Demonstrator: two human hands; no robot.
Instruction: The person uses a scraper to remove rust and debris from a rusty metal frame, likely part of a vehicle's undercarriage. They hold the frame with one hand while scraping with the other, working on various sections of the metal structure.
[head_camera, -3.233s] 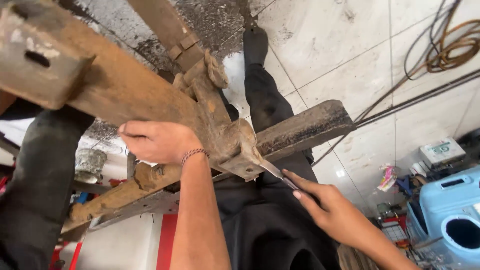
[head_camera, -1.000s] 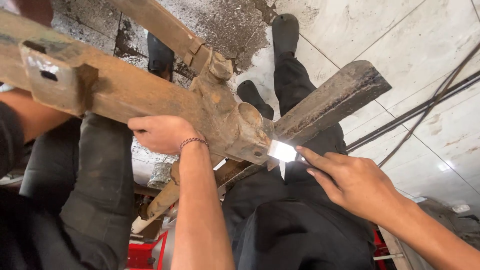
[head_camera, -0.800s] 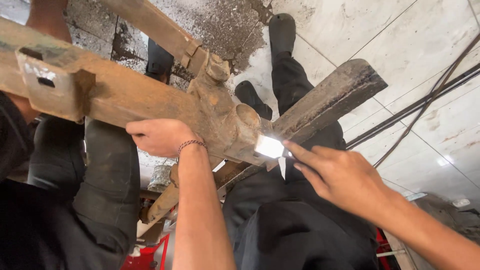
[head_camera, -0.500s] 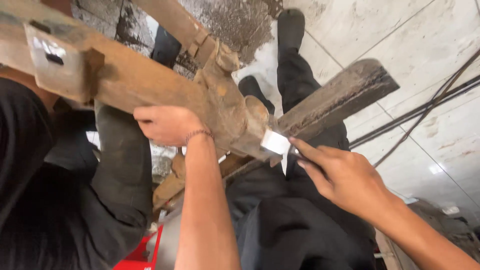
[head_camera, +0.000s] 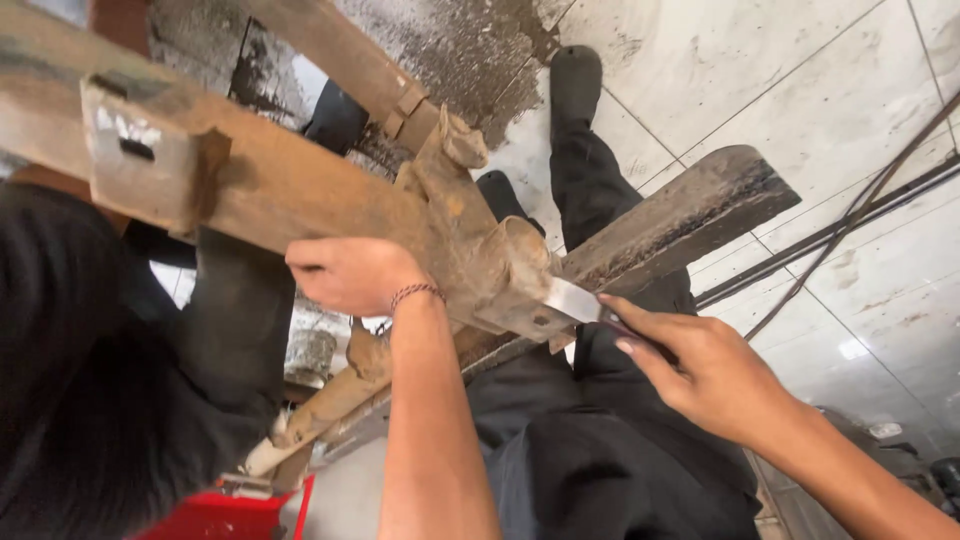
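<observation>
A rusty brown metal frame (head_camera: 300, 190) of joined bars slants across the view, with a rounded tube joint (head_camera: 505, 275) at its middle. My left hand (head_camera: 352, 275) grips the frame just left of that joint. My right hand (head_camera: 705, 370) holds a flat shiny scraper blade (head_camera: 572, 299), its edge pressed against the joint's lower right face. A dark flat bar (head_camera: 680, 225) runs from the joint toward the upper right. My dark-trousered legs (head_camera: 600, 200) and black shoe lie under the frame.
A person in dark clothes (head_camera: 90, 370) stands close at the left, beside the frame. A red box (head_camera: 225, 512) sits at the bottom left. Black cables (head_camera: 850, 220) run over the white tiled floor (head_camera: 780, 70) at the right. Grey dust covers the floor at the top.
The view has shifted, so the frame sits higher and more to the left. The blade stays at the joint, lying flatter than a second ago. My left hand keeps its grip.
</observation>
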